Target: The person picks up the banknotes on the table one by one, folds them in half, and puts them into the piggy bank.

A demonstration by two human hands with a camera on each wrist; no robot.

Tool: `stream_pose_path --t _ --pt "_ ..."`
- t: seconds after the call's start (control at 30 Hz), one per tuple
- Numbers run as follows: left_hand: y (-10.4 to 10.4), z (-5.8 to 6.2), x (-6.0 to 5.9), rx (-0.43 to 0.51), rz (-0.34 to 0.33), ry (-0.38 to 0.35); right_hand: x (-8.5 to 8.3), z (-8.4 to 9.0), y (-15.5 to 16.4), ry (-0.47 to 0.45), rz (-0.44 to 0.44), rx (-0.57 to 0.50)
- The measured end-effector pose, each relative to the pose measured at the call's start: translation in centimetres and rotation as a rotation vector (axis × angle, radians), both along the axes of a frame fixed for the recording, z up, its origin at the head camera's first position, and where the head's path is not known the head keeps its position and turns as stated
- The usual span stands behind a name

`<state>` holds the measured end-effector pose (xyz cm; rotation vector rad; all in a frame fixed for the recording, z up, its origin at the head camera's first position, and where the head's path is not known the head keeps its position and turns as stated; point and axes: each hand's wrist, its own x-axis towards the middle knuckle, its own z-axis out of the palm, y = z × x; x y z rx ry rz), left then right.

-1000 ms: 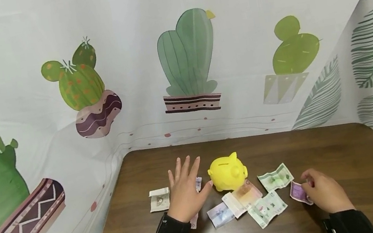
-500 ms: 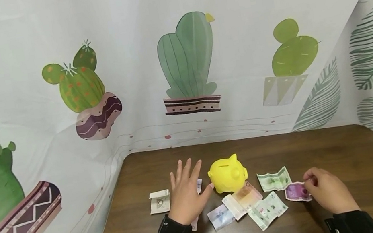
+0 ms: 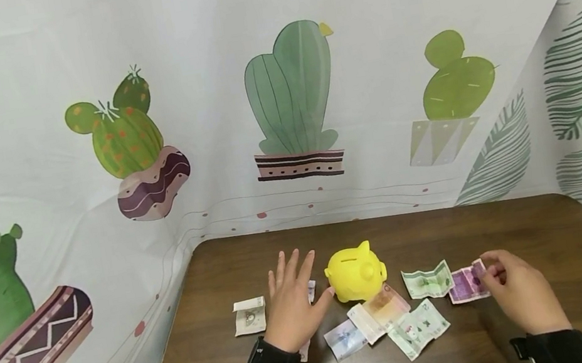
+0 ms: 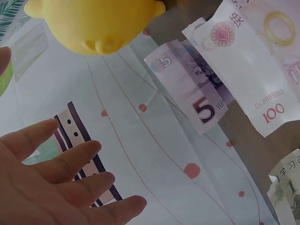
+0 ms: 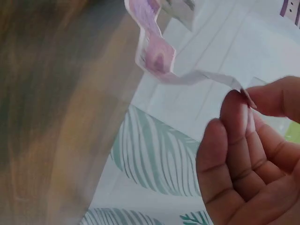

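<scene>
My right hand [image 3: 528,291] pinches the right end of a creased purple banknote [image 3: 465,286] between thumb and fingertips. In the right wrist view that banknote [image 5: 159,58] runs in a wavy strip away from the fingers. A green banknote [image 3: 427,282] lies just left of it. My left hand [image 3: 293,311] is spread with straight fingers beside a yellow piggy bank [image 3: 356,276], over banknotes it partly covers. The left wrist view shows a 100 banknote [image 4: 248,70] and a folded 5 banknote [image 4: 187,84] near it. Whether the left palm touches them cannot be told.
In front of the piggy bank lie an orange-brown banknote [image 3: 387,306], a bluish-purple banknote [image 3: 344,339] and another green banknote [image 3: 419,327]. A folded pale banknote [image 3: 250,317] is left of the left hand. A cactus-print cloth [image 3: 369,99] hangs behind the brown table [image 3: 533,232].
The right hand has shifted slightly right and away from the person, its grip now on the purple banknote's right end; more of that note shows. The left hand stays in place.
</scene>
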<state>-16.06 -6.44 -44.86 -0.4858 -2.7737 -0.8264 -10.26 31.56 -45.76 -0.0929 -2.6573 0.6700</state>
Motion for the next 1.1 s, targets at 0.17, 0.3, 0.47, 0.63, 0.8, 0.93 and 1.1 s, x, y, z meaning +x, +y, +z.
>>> stream_pose_path --t 0.17,0.3,0.47,0.63,0.8,0.93,1.1 --pt "-0.1 0.0 0.1 -0.006 0.007 0.005 0.0 0.5 -0.4 0.080 -0.063 -0.031" --pt "-0.1 0.0 0.0 -0.006 0.009 0.008 -0.2 0.6 -0.9 0.170 -0.128 -0.077" --pt "-0.2 0.0 0.0 -0.001 0.004 0.018 -0.3 0.9 -1.5 0.221 -0.185 -0.111" --pt "-0.2 0.0 0.0 0.009 0.003 0.012 -0.3 1.3 -2.0 0.222 -0.203 -0.124" --pt "-0.1 -0.1 -0.1 0.041 0.004 0.015 -0.4 1.5 -2.6 0.287 -0.167 -0.153" --pt "0.0 -0.1 -0.1 0.067 -0.005 0.020 -0.5 1.7 -3.2 0.351 -0.126 -0.155" --pt "0.1 0.0 0.0 0.089 -0.018 0.038 -0.4 2.1 -4.0 0.390 -0.098 -0.163"
